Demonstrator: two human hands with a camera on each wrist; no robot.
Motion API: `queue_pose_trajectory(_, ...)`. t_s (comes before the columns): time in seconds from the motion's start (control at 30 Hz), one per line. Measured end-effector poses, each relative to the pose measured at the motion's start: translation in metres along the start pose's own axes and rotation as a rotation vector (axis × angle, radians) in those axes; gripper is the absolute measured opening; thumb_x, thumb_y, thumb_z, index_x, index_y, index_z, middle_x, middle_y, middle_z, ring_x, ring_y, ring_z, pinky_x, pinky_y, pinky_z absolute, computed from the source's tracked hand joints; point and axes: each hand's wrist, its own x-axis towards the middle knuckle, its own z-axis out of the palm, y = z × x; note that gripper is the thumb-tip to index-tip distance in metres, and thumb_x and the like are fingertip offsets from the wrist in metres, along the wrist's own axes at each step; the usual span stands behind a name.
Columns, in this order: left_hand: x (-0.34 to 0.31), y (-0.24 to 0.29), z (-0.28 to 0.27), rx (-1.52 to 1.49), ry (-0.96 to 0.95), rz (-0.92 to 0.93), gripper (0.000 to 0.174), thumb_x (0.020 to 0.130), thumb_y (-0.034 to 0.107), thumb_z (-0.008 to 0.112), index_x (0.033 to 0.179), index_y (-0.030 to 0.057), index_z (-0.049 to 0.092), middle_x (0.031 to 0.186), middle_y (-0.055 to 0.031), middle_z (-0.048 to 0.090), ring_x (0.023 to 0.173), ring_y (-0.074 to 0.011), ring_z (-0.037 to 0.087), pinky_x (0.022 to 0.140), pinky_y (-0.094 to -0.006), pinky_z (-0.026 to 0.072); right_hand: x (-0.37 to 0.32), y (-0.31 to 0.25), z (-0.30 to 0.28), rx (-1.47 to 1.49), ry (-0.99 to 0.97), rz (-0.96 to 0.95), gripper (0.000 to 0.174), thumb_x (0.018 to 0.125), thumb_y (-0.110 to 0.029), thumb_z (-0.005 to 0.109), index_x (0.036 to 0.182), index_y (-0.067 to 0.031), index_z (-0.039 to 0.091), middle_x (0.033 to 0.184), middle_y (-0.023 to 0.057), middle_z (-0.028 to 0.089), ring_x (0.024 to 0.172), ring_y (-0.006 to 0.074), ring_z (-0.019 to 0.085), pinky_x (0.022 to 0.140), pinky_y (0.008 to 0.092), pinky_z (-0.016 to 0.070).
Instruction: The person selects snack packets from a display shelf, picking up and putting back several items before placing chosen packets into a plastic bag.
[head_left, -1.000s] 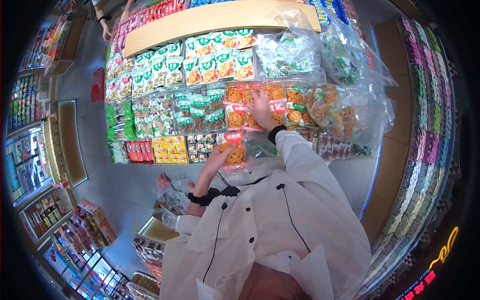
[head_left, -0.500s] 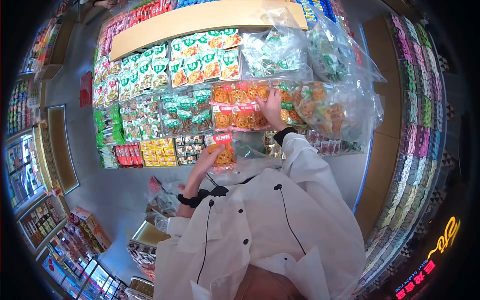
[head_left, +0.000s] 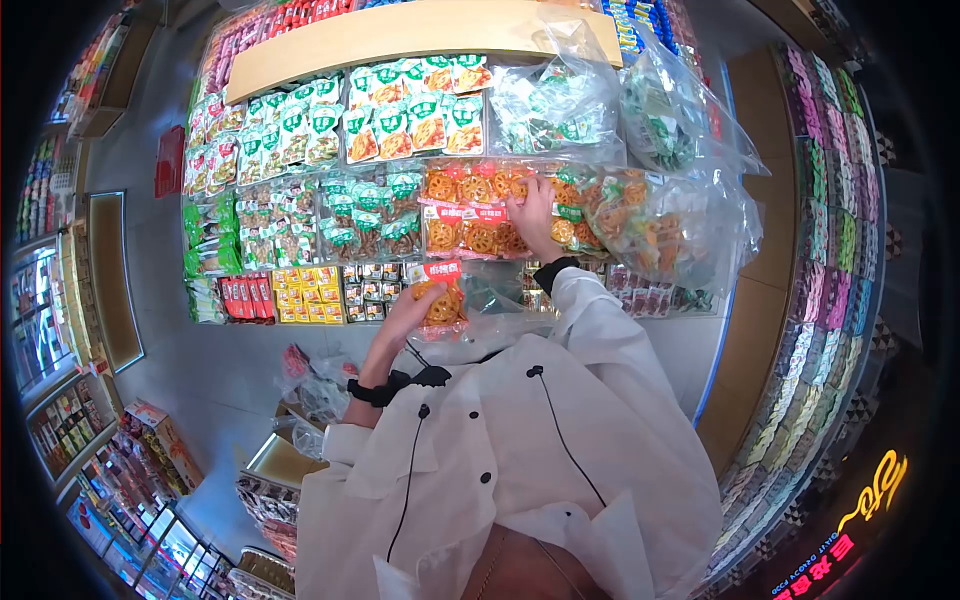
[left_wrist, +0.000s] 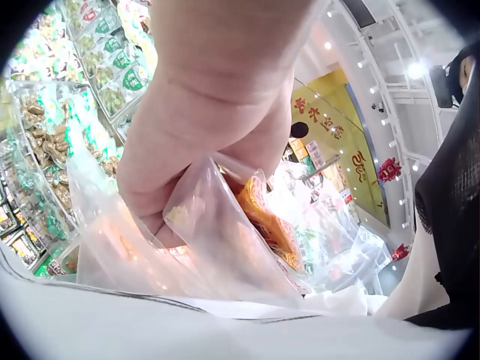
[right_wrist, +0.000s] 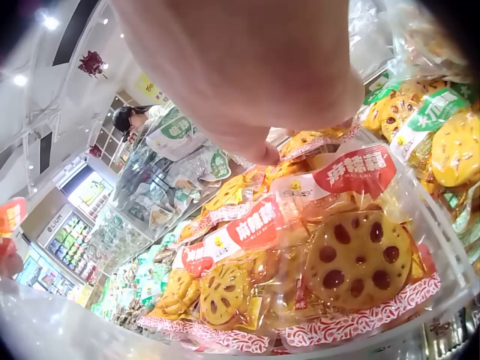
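Note:
My left hand (head_left: 403, 316) grips a packet of lotus root slices (head_left: 444, 301) with a red label, just in front of the display. In the left wrist view, the fingers pinch clear plastic (left_wrist: 214, 225) beside an orange packet (left_wrist: 271, 229). My right hand (head_left: 534, 215) reaches into a clear bin holding lotus root packets (head_left: 470, 236), its fingers among them near the right side. Close up, the right hand (right_wrist: 247, 90) hangs over the front row of red-labelled packets (right_wrist: 360, 255); its fingertips are partly hidden, and I cannot tell whether they pinch one.
Green-labelled lotus packets (head_left: 572, 232) and a large clear bag (head_left: 690, 240) lie to the right. Bins of green-and-white packets (head_left: 425, 130) stand behind, below a wooden board (head_left: 420, 40). Yellow packets (head_left: 308, 297) are at front left. A carton (head_left: 285, 455) sits on the floor.
My right hand has shifted rightward across the lotus root bin, uncovering more front packets. The left hand still holds its packet. Another person's arms have left the upper left of the head view.

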Motion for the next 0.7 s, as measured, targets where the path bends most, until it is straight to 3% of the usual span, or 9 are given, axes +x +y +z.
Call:
queue_pose_trajectory(0.37, -0.006, 0.007, 0.006, 0.022, 0.027, 0.024, 0.047, 0.097, 0.041, 0.063, 0.117, -0.0021, 0.064, 0.103, -0.0064, 0.070, 0.090, -0.0130, 0.067, 0.081, -0.0278, 0.0518, 0.008, -0.015, 0.002, -0.028, -0.100, 0.068, 0.040, 0.071, -0.016, 0.075, 0.109, -0.0121, 0.063, 0.118, 0.0185, 0.051, 0.112, 0.0390, 0.047, 0.099, 0.0505, 0.0401)
queue_pose_trajectory(0.43, -0.004, 0.006, 0.007, 0.001, 0.026, 0.031, 0.047, 0.097, 0.040, 0.063, 0.117, -0.0014, 0.064, 0.103, -0.0059, 0.070, 0.089, -0.0126, 0.067, 0.081, -0.0277, 0.0518, 0.006, -0.017, 0.000, 0.000, -0.120, 0.071, 0.038, 0.071, -0.017, 0.074, 0.108, -0.0104, 0.064, 0.113, 0.0183, 0.052, 0.112, 0.0385, 0.049, 0.098, 0.0477, 0.0408)
queue_pose_trajectory(0.6, -0.001, 0.000, 0.006, -0.001, 0.003, 0.054, 0.045, 0.096, 0.041, 0.064, 0.116, -0.0002, 0.066, 0.103, -0.0050, 0.071, 0.091, -0.0121, 0.067, 0.082, -0.0277, 0.0521, 0.005, -0.012, -0.001, 0.065, -0.098, 0.130, 0.048, 0.076, -0.024, 0.076, 0.115, -0.0016, 0.057, 0.119, 0.0259, 0.050, 0.112, 0.0438, 0.048, 0.097, 0.0523, 0.0406)
queue_pose_trajectory(0.7, -0.001, -0.004, 0.004, 0.013, 0.013, 0.071, 0.045, 0.097, 0.041, 0.064, 0.116, 0.0004, 0.066, 0.103, -0.0048, 0.071, 0.092, -0.0120, 0.068, 0.083, -0.0279, 0.0522, 0.007, -0.015, -0.007, -0.039, -0.147, 0.122, 0.052, 0.075, -0.028, 0.078, 0.115, -0.0020, 0.057, 0.119, 0.0257, 0.050, 0.111, 0.0441, 0.049, 0.096, 0.0523, 0.0416)
